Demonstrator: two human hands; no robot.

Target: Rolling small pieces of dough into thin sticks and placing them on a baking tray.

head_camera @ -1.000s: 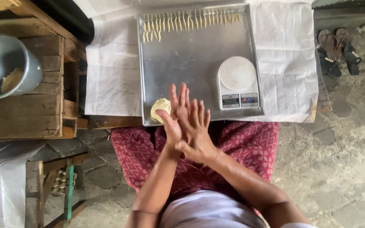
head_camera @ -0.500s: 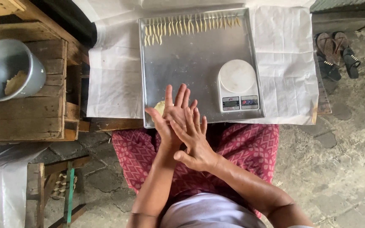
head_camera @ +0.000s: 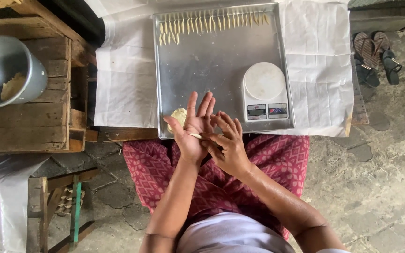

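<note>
Stone floor (head_camera: 390,187), paper-covered table (head_camera: 123,89), metal tray (head_camera: 212,70)

Pale cream dough lump (head_camera: 179,115). Silver-grey metal tray (head_camera: 212,70). White scale (head_camera: 264,90). White paper sheet (head_camera: 125,89). Magenta skirt (head_camera: 277,159), pale diamond pattern. Grey-blue bucket (head_camera: 8,70). Brown wooden crate (head_camera: 38,126). Dark striped sandals (head_camera: 376,56).

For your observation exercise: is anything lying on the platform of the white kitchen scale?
No, the round platform of the white kitchen scale is bare, and the lump of dough lies apart from it on the metal tray.
</note>
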